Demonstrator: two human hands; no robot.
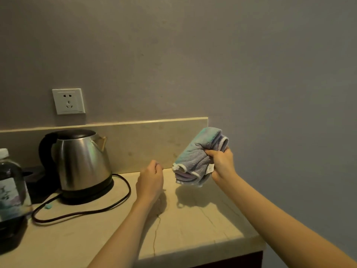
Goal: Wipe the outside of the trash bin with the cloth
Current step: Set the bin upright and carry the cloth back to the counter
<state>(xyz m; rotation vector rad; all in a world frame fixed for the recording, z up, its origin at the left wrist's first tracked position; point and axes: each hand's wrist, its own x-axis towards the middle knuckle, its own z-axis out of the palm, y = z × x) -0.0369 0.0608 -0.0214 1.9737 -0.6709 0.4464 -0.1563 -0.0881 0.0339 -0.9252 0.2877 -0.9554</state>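
The right hand (222, 163) grips the cloth (199, 157) up in the air, above the counter (202, 225). The left hand (150, 180) is just to the left of the cloth, not touching it. Farther left, the kettle (81, 161) stands on the counter. Its cord (108, 206) loops in front of it. A bottle (11, 186) stands at the far left. The socket (68, 101) is on the wall (193, 55) behind, above the kettle.

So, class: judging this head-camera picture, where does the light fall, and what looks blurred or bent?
Head view: dim, warm light; the cloth, gripped by the right hand, and the left hand cast soft shadows on the counter; the kettle shows dull glare; the bottle at the left edge is blurred; the wide lens bends the backsplash ledge.
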